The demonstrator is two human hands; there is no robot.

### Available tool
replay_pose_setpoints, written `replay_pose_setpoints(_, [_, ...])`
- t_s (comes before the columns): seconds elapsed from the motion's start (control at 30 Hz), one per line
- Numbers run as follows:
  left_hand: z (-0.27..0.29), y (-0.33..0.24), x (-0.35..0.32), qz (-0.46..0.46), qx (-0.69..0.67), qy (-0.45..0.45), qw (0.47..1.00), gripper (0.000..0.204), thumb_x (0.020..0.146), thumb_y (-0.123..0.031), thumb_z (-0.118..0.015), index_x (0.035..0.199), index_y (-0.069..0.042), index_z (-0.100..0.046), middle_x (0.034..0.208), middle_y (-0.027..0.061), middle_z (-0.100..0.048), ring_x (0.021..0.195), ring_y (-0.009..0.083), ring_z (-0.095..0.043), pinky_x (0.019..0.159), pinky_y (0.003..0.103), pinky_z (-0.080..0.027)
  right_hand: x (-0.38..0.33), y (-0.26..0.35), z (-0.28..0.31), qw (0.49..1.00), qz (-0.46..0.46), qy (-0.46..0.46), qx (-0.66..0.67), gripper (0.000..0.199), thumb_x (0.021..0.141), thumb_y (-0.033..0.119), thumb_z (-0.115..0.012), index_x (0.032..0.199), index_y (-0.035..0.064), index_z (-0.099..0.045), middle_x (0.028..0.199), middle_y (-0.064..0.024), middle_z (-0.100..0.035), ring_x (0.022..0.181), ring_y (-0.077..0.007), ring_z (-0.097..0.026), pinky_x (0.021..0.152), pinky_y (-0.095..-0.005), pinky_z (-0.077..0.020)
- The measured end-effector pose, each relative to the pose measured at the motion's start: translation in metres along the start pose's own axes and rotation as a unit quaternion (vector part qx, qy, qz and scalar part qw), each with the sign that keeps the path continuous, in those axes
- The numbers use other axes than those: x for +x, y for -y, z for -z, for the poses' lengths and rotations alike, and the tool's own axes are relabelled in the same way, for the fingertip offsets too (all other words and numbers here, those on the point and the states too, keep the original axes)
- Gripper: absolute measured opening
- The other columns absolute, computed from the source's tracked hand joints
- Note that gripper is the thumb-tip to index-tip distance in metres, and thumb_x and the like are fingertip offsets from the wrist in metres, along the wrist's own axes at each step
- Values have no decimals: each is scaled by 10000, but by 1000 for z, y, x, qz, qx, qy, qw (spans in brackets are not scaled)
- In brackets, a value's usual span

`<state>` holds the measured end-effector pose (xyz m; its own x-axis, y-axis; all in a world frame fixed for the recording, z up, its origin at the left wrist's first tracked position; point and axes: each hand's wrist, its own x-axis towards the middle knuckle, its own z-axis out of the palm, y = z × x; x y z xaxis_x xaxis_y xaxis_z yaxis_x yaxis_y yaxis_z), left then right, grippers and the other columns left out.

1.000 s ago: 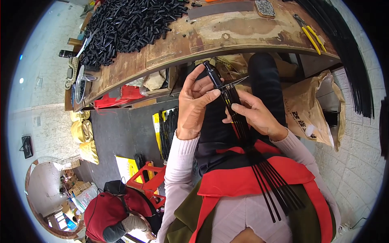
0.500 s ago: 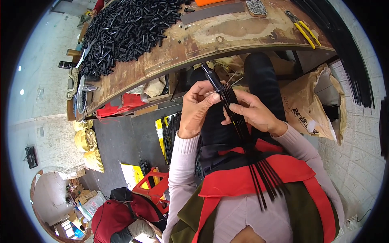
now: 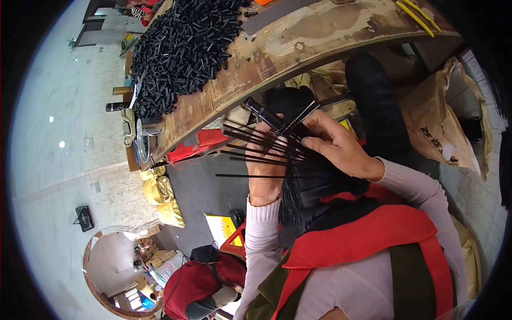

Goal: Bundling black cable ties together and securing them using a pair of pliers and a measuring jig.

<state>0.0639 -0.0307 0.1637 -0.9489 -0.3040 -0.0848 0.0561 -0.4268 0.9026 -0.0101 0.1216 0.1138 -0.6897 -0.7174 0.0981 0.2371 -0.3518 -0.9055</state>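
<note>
Over my lap, my left hand [image 3: 261,169] grips a black tubular umbrella runner [image 3: 268,117], its narrow end tilted up toward the bench. Thin black umbrella ribs [image 3: 234,175] fan out leftward from it and cross in front of that hand, partly hiding its fingers. Close by on the right, my right hand [image 3: 344,149] is closed on the ribs near the runner, thumb pressed against the fingers. A few ribs with lighter metal tips [image 3: 306,112] stick up between the two hands.
A wooden bench [image 3: 320,40] carries a large heap of black tubular parts [image 3: 186,53] and yellow-handled pliers [image 3: 418,18]. An open brown paper bag [image 3: 442,125] stands at right. Red plastic [image 3: 200,144] lies under the bench. Another person in dark red [image 3: 197,288] is at lower left.
The ribs that hung down over my apron now spread leftward across my left hand. The runner tilts further left, and the whole view has turned and shifted.
</note>
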Motion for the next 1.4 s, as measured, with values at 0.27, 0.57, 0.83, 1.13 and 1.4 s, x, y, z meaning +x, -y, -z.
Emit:
replay_pose_setpoints(0.27, [4,-6,14,71,-64,-8,995,499,893,-85,-678,1345,-31,-475,1160,47,-615,1023,180,-618,893,311,-509,21,-1,9,995,-30,35,88,142,949,103,-619,1063,36,-566,987,10,-590,932,-52,-537,839,-227,-436])
replay_pose_setpoints(0.57, [8,-15,27,95,-54,53,993,556,868,-85,-716,1343,-35,-433,1044,73,-636,869,180,-655,662,275,-538,31,-5,14,986,-60,50,149,95,928,82,-646,992,25,-606,854,25,-595,777,-27,-516,694,-201,-418])
replay_pose_setpoints(0.83, [15,-16,24,94,-56,40,993,564,846,-89,-736,1320,-22,-438,1026,77,-627,893,190,-652,676,312,-544,32,-2,15,979,-91,72,167,83,917,52,-651,964,32,-586,866,8,-599,788,-59,-526,736,-220,-435])
replay_pose_setpoints(1.13, [31,-20,18,125,-70,80,986,581,810,-29,-730,1311,1,-437,1073,104,-610,916,213,-657,722,312,-561,31,1,10,953,-145,76,253,107,888,22,-682,980,-9,-636,872,-23,-635,786,-68,-577,710,-205,-459])
replay_pose_setpoints(1.4, [27,-19,18,109,-10,75,991,595,808,-33,-718,1329,-3,-432,1184,91,-538,977,198,-642,809,312,-561,24,1,9,971,-105,33,210,88,874,20,-696,934,0,-634,850,-20,-637,795,-76,-585,737,-218,-469])
